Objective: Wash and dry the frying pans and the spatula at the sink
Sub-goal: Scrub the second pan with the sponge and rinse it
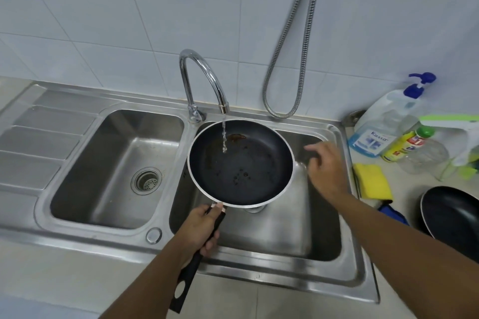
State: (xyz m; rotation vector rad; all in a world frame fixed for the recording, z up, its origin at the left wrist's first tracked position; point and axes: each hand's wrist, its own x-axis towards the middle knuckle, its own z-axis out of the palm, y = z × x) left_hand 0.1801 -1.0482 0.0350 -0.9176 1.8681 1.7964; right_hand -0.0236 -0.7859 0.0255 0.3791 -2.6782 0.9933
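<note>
You are holding a pan, dark and matt inside, with a shiny metal rim and a smooth black plastic handle. The metal sink is looking dull and brushed. The tap is shining like a mirror. The metal hose is looking bumpy, the tiles glossy.

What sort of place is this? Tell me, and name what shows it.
Most likely a home kitchen: a steel double sink against a tiled wall, a tap running water into a frying pan held by the left hand, and a soap bottle and yellow sponge beside it.
</note>
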